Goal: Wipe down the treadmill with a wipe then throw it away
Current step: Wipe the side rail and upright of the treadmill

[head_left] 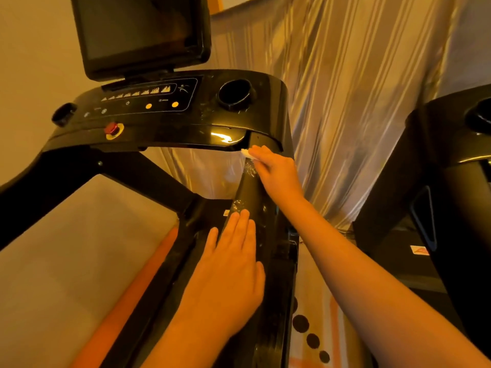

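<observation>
A black treadmill fills the view, its console point(170, 120) carrying orange buttons, a red stop knob and a screen above. My right hand point(276, 173) presses a small white wipe point(246, 153) against the top of the right upright post point(255, 192), just under the console's edge. Only a corner of the wipe shows past my fingertips. Wet streaks glisten on the post. My left hand point(233, 266) rests flat, fingers straight, on the lower part of the same post.
A round cup holder point(235, 94) sits at the console's right. The grey running belt point(87, 248) with an orange side strip lies at left. Striped curtains point(358, 88) hang behind. A second black machine point(451, 168) stands close at right.
</observation>
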A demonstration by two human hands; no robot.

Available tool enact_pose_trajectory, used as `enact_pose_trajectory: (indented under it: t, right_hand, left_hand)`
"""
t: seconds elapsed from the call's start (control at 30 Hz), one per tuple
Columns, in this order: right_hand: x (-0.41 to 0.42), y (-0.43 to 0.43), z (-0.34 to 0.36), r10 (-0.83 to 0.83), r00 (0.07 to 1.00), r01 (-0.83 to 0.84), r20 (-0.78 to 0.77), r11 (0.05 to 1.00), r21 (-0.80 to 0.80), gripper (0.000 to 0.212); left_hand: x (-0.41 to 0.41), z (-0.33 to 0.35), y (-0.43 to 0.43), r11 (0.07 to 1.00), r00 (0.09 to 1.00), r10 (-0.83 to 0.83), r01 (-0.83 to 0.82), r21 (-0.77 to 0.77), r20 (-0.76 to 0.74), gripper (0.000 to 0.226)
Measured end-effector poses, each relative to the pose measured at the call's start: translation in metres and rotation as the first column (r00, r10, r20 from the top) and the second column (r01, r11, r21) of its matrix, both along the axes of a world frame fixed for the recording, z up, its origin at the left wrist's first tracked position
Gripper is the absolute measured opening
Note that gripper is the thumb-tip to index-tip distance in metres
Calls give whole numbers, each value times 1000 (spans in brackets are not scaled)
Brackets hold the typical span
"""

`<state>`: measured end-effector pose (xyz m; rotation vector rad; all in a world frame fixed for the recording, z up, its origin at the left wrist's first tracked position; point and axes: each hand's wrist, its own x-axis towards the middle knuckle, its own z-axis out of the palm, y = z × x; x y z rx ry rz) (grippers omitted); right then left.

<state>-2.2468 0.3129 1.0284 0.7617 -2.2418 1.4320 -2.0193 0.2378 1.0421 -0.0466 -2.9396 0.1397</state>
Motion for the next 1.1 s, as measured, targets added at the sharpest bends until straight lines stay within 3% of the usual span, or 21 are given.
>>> enact_pose_trajectory:
  t: [0.3, 0.53, 0.77, 0.97, 1.1]
  right_hand:
    - [-10, 13, -11, 203, 978, -194, -38, 968, 159, 51]
    - [-33, 11, -8, 355, 921, -321, -161, 925, 201, 45]
    - [-32, 2, -15, 260, 942, -223, -214, 958, 182, 50]
    - [-38, 7, -7, 232, 942, -146, -243, 935, 324, 56]
    - [-34, 5, -16, 238, 960, -201, -150, 953, 227, 53]
  left_hand:
    - [-3, -16, -9, 991, 996, -23, 11, -131, -89, 65]
    - [-3, -16, -10, 964, 991, -10, -27, -264, -135, 64]
    - [-3, -16, -10, 960, 986, -27, -20, -280, -164, 63]
    - [-7, -20, -13, 954, 983, -29, -28, -298, -183, 63]
    - [-10, -25, -16, 949, 983, -28, -31, -315, -183, 65]
